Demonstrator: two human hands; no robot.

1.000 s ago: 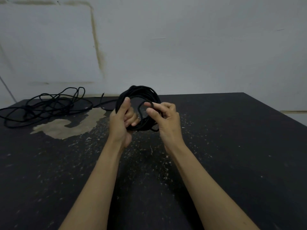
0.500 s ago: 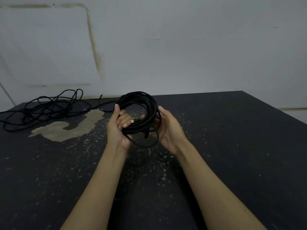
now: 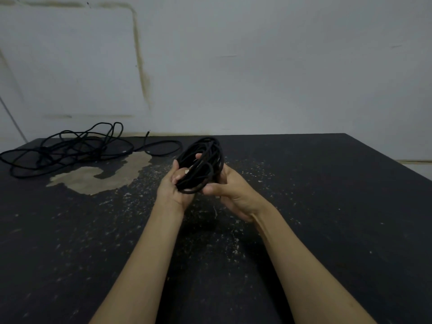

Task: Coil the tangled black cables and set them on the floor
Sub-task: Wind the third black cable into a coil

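A coiled black cable (image 3: 203, 160) sits between both hands above the dark floor, squeezed into a narrow tilted oval. My left hand (image 3: 171, 185) grips its left side, fingers curled through the loops. My right hand (image 3: 230, 191) cups the coil's right and lower side, thumb under the bottom loop; its fingers are hidden behind the coil. A small pale connector shows among the loops near my left fingers. A second black cable (image 3: 74, 148) lies tangled and loose on the floor at the far left.
The dark floor (image 3: 327, 206) is speckled with pale flecks, and has a worn tan patch (image 3: 102, 174) beside the tangled cable. A stained white wall (image 3: 233, 78) rises behind. The floor's right edge drops off near the frame's right side.
The coil went from a round upright ring to a squeezed, tilted oval. My right hand dropped from pinching the loop's top to cupping the coil from the right and below.
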